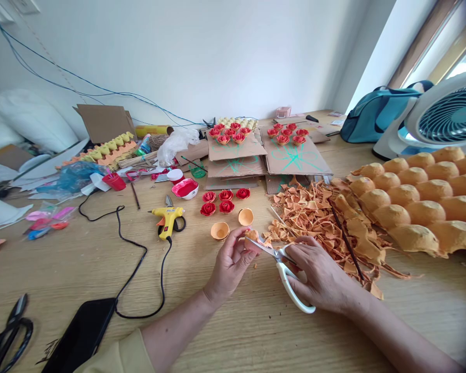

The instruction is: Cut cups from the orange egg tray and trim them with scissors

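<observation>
My left hand (230, 261) is closed in a pinch on a small orange egg-carton piece (252, 238) just above the wooden table. My right hand (320, 277) grips white-handled scissors (285, 269), whose blades reach left to that piece. Two cut orange cups (220, 230) stand just beyond my left hand. A heap of orange carton scraps (314, 217) lies beyond my right hand. Several red paper roses (225, 201) sit further back.
An orange egg tray (423, 202) fills the right side. A yellow glue gun (168, 218) with black cord lies left of centre. Black scissors (5, 331) and a dark phone (81, 336) lie near left. Cardboard sheets (291, 155) with roses, a fan (446, 114) and a blue bag stand behind.
</observation>
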Available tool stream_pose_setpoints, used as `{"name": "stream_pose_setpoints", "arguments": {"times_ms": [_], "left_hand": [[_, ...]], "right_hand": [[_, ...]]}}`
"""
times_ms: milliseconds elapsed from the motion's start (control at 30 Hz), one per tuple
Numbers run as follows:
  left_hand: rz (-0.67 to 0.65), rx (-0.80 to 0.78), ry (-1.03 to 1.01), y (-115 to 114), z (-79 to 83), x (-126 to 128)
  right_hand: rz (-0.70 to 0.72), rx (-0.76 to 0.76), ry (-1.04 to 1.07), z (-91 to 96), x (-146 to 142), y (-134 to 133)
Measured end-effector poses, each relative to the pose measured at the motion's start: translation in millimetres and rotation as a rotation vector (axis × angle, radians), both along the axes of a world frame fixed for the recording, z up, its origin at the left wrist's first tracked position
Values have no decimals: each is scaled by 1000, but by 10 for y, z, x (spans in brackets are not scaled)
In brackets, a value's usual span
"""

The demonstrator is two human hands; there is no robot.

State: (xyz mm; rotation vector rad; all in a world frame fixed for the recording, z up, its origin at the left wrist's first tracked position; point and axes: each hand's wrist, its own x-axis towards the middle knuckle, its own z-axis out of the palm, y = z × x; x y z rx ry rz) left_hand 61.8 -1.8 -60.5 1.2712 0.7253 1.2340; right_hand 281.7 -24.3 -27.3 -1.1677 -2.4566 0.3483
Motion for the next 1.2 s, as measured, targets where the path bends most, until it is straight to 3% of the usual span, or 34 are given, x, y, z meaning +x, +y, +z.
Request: {"name": "stream_pose_setpoints", "arguments": {"times_ms": [333,500,767,1200], "left_hand": [[46,52,53,-27,25,7],[57,-9,-4,-20,32,2],[-123,-214,-240,12,46,5],[-188,-233,-152,-16,76,1]], "right_hand": [[48,-31,67,0,-8,-10],[53,-21,97,-60,-7,-13],[21,20,72,-115,-15,25],[-20,51,12,-90,-33,16]]}}
